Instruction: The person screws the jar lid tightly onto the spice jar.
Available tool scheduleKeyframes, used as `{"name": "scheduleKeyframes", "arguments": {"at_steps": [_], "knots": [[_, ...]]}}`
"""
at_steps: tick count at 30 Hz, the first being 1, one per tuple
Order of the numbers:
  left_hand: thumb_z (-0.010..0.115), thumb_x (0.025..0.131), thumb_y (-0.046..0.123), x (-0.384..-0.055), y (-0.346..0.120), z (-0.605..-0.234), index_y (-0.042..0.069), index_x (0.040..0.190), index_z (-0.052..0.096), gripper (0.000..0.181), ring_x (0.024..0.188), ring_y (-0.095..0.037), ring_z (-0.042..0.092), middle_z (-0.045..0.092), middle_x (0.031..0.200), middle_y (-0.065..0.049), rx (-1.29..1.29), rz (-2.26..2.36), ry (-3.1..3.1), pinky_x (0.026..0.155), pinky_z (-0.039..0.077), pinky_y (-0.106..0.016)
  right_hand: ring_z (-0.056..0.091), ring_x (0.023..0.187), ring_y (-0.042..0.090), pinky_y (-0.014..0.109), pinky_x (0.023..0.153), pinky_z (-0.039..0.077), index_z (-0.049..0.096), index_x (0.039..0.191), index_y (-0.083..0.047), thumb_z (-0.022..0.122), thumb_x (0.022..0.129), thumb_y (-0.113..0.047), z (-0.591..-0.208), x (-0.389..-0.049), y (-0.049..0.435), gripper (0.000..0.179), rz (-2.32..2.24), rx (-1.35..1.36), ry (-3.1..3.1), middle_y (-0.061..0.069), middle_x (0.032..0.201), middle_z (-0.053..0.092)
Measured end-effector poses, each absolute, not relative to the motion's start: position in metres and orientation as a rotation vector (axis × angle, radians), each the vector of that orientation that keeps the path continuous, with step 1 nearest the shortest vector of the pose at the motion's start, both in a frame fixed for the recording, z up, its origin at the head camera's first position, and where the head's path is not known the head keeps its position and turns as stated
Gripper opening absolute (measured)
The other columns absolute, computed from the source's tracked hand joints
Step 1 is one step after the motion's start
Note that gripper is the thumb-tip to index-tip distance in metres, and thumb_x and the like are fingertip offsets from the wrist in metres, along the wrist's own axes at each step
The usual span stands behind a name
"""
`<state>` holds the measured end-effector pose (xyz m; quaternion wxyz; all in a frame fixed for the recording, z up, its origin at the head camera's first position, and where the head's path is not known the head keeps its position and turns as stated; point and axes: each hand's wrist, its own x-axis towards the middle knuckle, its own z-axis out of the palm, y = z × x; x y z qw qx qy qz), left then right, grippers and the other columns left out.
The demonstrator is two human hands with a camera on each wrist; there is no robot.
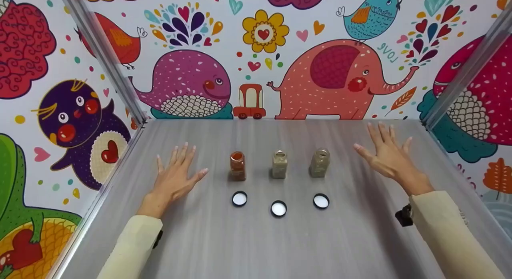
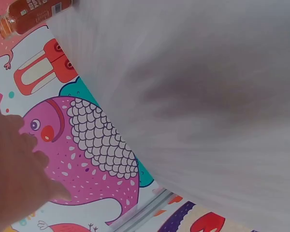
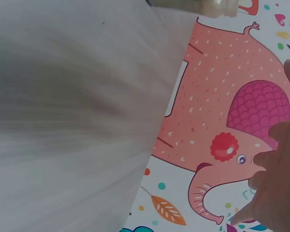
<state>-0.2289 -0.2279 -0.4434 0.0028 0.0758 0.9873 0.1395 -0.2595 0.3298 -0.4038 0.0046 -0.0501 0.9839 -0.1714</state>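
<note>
Three small glass spice jars stand uncapped in a row in the head view: a jar of orange-red powder [image 1: 238, 167], a jar of pale beige powder [image 1: 279, 165] and a jar of grey-green powder [image 1: 320, 164]. In front of them lie three black-rimmed lids, white insides up: a left lid [image 1: 239, 198], a middle lid [image 1: 279, 208] and a right lid [image 1: 321, 201]. My left hand [image 1: 173, 179], fingers spread and holding nothing, is left of the orange-red jar. Right of the grey-green jar, my right hand [image 1: 390, 159] is likewise spread and empty.
The grey wood-grain table [image 1: 256, 247] is bounded by a cartoon-printed back wall [image 1: 256, 63] and side walls. Metal posts [image 1: 108, 59] rise at the back corners. A dark strapped device [image 1: 405, 216] shows at my right cuff.
</note>
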Motion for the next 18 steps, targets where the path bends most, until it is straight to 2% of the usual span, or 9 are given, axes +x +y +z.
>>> {"name": "scheduleKeyframes", "arguments": {"at_steps": [6,18], "knots": [[0.041,0.095,0.071,-0.226,-0.228,-0.445,0.014,0.161,0.016,0.091,0.155,-0.044,0.004,0.007,0.169,-0.014,0.286,0.469,3.068,0.114,-0.013,-0.074,-0.016,0.151,0.051,0.078,0.105,-0.022,-0.003,0.162,-0.018,0.040,0.095,-0.071,-0.403,-0.252,0.320,0.095,-0.566,-0.196,3.094,0.023,0.167,-0.008],[0.048,0.093,0.070,-0.217,-0.229,-0.452,0.011,0.161,0.014,0.096,0.156,-0.040,0.011,0.011,0.169,-0.014,0.319,0.584,3.007,0.118,-0.009,-0.070,-0.014,0.152,0.050,0.074,0.108,-0.022,0.000,0.162,-0.017,0.042,0.094,-0.071,-0.401,-0.239,0.306,0.096,-0.619,-0.235,3.076,0.024,0.168,-0.001]]}}
